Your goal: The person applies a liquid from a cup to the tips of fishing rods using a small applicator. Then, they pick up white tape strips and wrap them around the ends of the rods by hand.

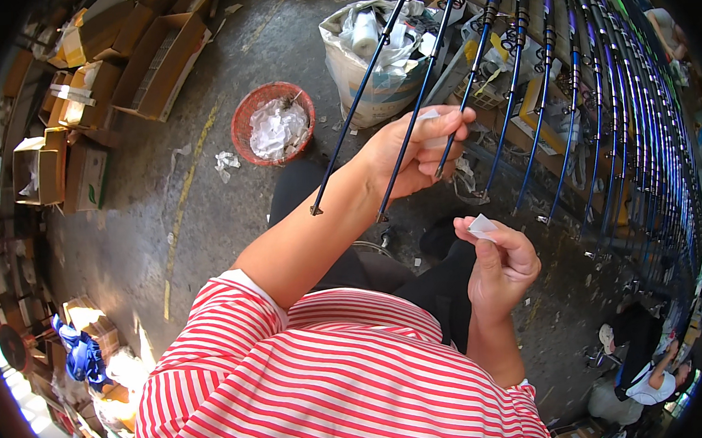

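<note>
A row of dark blue fishing rods [514,77] with ring guides hangs down in front of me, tips low. My left hand [420,153] reaches behind the first two rods. Its fingers are closed at the third fishing rod [471,76], just above the tip. A whitish scrap [432,128] shows between these fingers, partly hidden. Lower and to the right, my right hand [502,267] pinches a small white piece of paper or film [482,226] between thumb and fingers, apart from the rods.
A red basket [240,129] of crumpled white scraps stands on the floor. Behind the rods is a large white sack [345,77] stuffed with waste. Open cardboard boxes [157,66] lie at the far left. Another person [651,381] sits at the lower right.
</note>
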`<control>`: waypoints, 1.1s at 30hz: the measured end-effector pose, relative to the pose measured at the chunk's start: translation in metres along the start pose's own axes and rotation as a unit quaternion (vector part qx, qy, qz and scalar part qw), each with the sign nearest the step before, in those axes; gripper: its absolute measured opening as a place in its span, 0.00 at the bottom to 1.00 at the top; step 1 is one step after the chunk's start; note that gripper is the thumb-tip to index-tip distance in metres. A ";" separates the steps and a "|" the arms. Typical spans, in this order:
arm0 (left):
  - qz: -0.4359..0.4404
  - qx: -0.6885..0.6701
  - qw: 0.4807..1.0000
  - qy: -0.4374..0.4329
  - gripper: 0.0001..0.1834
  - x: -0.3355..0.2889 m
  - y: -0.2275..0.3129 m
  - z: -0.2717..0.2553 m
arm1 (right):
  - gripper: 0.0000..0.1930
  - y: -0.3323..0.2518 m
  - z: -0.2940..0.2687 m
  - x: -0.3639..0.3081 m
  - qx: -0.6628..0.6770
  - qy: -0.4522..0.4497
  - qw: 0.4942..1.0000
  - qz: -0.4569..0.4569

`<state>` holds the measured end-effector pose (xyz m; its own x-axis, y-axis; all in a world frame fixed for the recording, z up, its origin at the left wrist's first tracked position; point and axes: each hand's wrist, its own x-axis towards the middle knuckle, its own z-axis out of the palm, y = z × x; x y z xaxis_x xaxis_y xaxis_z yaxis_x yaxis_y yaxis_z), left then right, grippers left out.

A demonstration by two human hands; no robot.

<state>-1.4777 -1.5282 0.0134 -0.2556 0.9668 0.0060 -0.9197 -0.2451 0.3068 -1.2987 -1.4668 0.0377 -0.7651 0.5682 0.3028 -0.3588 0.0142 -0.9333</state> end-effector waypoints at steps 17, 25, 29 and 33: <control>-0.053 -0.051 0.997 -0.008 0.16 -0.041 -0.018 -0.002 | 0.05 0.008 0.014 0.005 -0.031 -0.071 0.997 0.013; -0.040 -0.021 0.999 0.019 0.15 -0.044 -0.019 0.003 | 0.05 0.006 0.014 0.006 -0.056 -0.089 0.994 0.016; -0.040 -0.005 0.999 0.028 0.14 -0.044 -0.019 0.002 | 0.06 0.005 0.013 0.006 -0.056 -0.099 0.993 0.022; -0.044 0.009 0.999 0.031 0.14 -0.043 -0.020 0.002 | 0.06 0.005 0.012 0.007 -0.041 -0.111 0.993 0.027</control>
<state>-1.4477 -1.5646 0.0089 -0.1930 0.9779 -0.0801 -0.9337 -0.1579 0.3215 -1.3127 -1.4723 0.0374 -0.8844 0.3745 0.2786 -0.2762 0.0615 -0.9591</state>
